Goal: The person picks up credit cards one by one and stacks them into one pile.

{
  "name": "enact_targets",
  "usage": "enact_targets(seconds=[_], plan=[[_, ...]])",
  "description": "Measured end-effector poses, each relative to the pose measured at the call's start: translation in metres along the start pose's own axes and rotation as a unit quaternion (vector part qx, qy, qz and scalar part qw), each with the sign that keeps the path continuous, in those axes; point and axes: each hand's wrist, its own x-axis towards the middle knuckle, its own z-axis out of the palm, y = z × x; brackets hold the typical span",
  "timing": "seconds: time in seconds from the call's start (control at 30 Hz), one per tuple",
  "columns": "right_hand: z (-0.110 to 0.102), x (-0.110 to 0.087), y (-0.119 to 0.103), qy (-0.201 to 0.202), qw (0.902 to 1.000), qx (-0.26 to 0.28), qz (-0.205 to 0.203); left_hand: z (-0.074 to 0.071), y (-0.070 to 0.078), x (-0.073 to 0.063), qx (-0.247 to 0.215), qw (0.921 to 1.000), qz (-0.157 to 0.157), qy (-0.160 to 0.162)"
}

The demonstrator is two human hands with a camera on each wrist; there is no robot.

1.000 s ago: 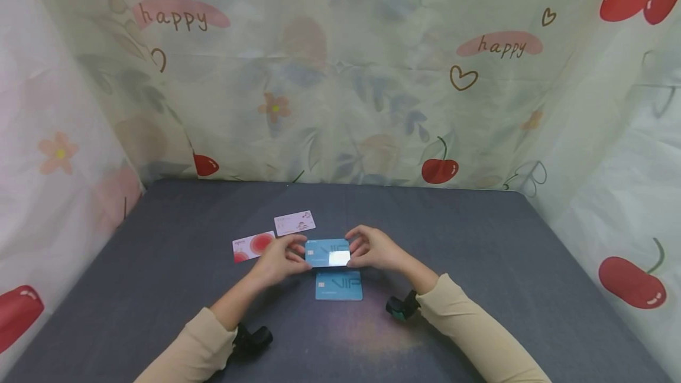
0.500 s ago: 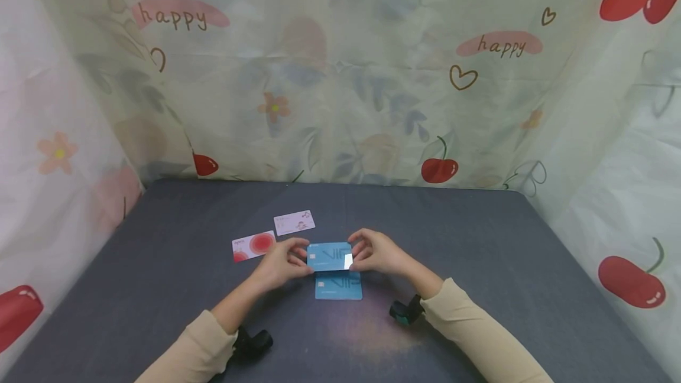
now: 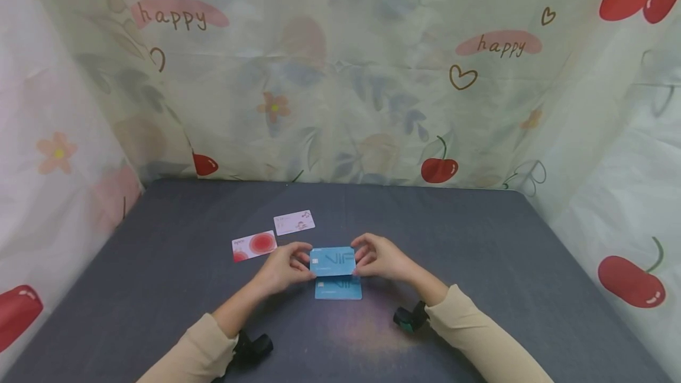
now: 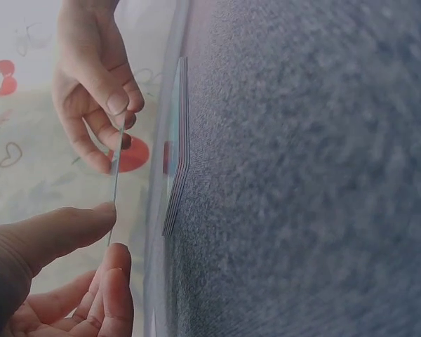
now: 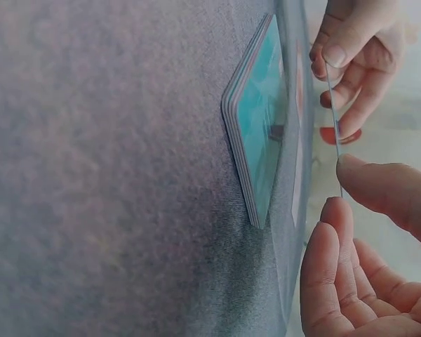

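A light blue plastic card [image 3: 332, 261] with "VIP" lettering and a chip is held up by its two short ends. My left hand [image 3: 282, 266] pinches its left end between thumb and fingers, and my right hand [image 3: 384, 261] pinches the right end. Seen edge-on in both wrist views, the card is raised off the table. Below it lies a neat stack of cards [image 5: 258, 130], topped by a similar blue card. In the head view the held card overlaps the far part of this stack.
A red-and-white card [image 3: 254, 246] and a pale pink card [image 3: 294, 223] lie flat beyond my left hand. The dark grey cloth-covered table [image 3: 452, 235] ends at a patterned curtain [image 3: 340, 75]. Both wrists wear black cameras.
Both hands have brought the blue card toward me and slightly right, so it now covers more of the stack. The bright glare on its face is gone. The other cards stay put.
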Motion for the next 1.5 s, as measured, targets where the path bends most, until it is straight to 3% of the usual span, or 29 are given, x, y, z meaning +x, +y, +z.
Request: enact_targets(seconds=[0.4, 0.63, 1.33, 1.5], plan=[[0.004, -0.005, 0.004, 0.007, 0.9996, 0.013, 0.024, 0.006, 0.000, -0.001, 0.005, 1.0000, -0.001, 0.002], [0.005, -0.007, 0.007, 0.003, 0.9998, 0.013, 0.016, 0.007, 0.001, -0.002, 0.009, 0.9999, 0.009, 0.004], [0.010, -0.014, 0.011, 0.009, 0.9998, 0.000, 0.016, 0.009, 0.003, -0.004, 0.017, 0.9996, -0.001, -0.022], [0.010, -0.016, 0.010, 0.007, 1.0000, -0.002, 0.005, 0.009, 0.002, -0.004, 0.011, 0.9994, 0.015, -0.028]])
